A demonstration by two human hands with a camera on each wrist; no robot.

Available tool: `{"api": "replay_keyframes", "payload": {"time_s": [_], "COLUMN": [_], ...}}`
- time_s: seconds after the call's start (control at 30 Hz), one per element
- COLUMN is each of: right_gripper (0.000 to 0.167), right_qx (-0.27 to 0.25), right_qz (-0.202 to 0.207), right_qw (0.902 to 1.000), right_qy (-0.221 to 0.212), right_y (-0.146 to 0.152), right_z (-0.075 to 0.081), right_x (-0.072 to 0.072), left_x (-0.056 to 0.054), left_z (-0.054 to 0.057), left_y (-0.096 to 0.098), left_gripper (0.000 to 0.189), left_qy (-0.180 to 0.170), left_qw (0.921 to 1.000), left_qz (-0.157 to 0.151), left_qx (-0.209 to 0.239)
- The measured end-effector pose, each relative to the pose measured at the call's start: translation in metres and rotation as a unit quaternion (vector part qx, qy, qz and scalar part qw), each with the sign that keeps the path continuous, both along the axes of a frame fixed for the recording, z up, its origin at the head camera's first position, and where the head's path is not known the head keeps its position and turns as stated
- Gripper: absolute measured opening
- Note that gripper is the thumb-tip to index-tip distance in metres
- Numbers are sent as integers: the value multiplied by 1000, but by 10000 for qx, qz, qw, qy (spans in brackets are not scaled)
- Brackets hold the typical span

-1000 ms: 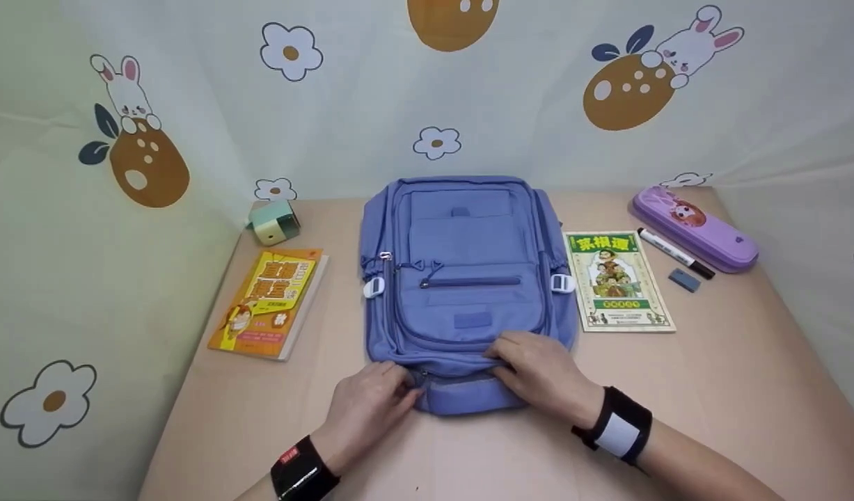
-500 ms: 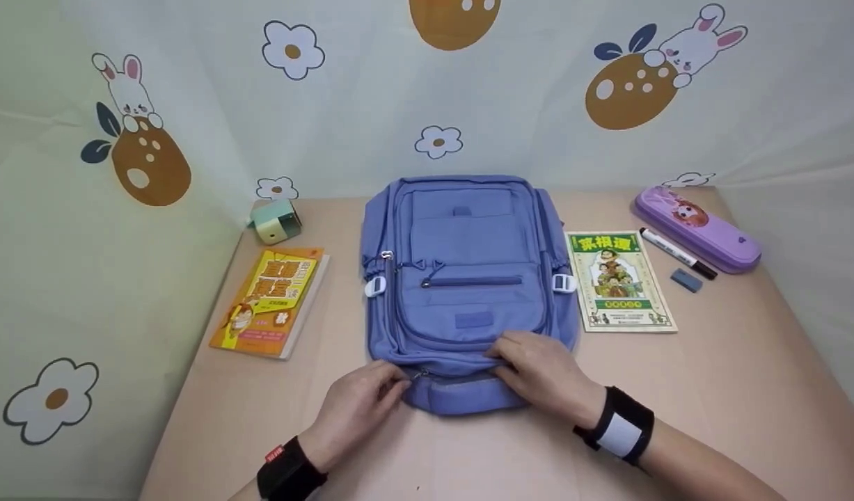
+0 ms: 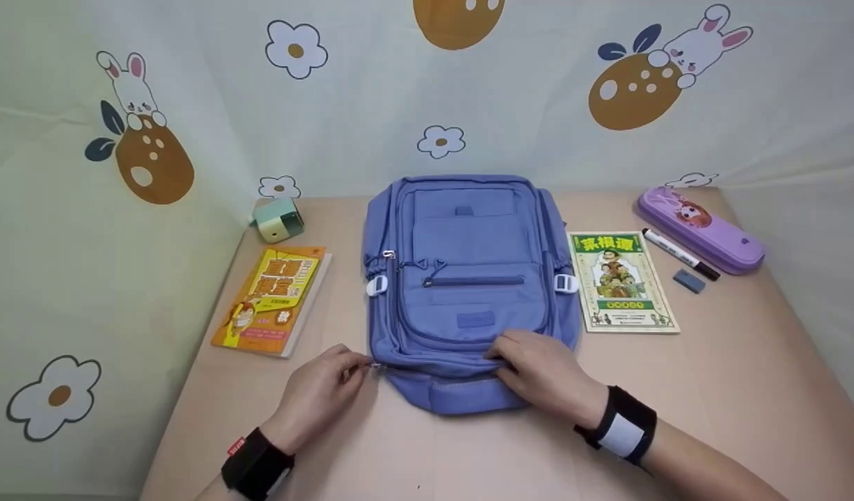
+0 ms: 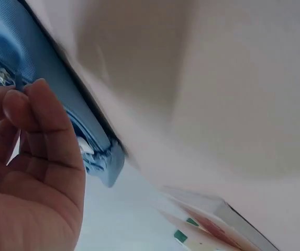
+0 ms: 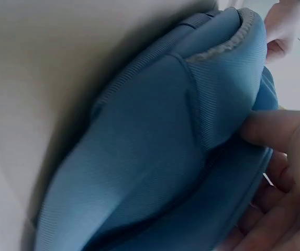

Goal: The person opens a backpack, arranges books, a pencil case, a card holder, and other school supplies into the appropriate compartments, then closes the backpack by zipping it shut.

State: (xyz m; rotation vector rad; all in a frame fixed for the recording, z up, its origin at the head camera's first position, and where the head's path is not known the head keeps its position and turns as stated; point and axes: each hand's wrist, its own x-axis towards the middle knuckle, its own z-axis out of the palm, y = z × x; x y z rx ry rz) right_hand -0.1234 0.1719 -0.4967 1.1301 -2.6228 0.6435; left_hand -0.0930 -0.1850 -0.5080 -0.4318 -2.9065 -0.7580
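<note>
A blue backpack (image 3: pixel 477 240) lies flat on the table, front side up. At its lower left corner, my left hand (image 3: pixel 315 398) pinches a zipper pull (image 4: pixel 19 82) between thumb and fingertips, beside the metal slider (image 4: pixel 4 77) in the left wrist view. My right hand (image 3: pixel 546 372) grips the fabric along the bag's bottom edge, with the thumb in a fold and the other fingers on the far side of it. A pale zipper edge (image 5: pixel 228 44) curves across the bag's cloth in the right wrist view.
An orange book (image 3: pixel 266 303) and a green pencil sharpener (image 3: pixel 277 221) lie left of the bag. To its right are a green booklet (image 3: pixel 621 282), a marker (image 3: pixel 681 254), a small blue-grey block (image 3: pixel 689 281) and a purple pencil case (image 3: pixel 701 229). A printed curtain (image 3: pixel 357 104) surrounds the table.
My left hand has moved left along the bag's bottom edge, taking the zipper pull to the lower left corner. My right hand has stayed at the bottom edge.
</note>
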Motion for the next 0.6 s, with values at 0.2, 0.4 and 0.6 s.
{"api": "replay_keyframes", "payload": {"time_s": [0.2, 0.4, 0.6], "right_gripper": [29, 42, 36], "right_qx": [192, 557, 1124], "right_qz": [97, 295, 333], "right_qw": [9997, 9980, 9921], "right_qy": [-75, 55, 436], "right_y": [-11, -42, -71], "right_z": [10, 26, 29], "right_x": [2, 3, 5], "left_x": [1, 2, 0], "left_z": [-4, -6, -6], "left_y": [2, 4, 8], "left_gripper": [7, 6, 8], "left_qy": [-229, -184, 285], "left_qw": [9992, 9991, 9994], "left_qz": [-142, -158, -215], "left_qx": [308, 361, -35]}}
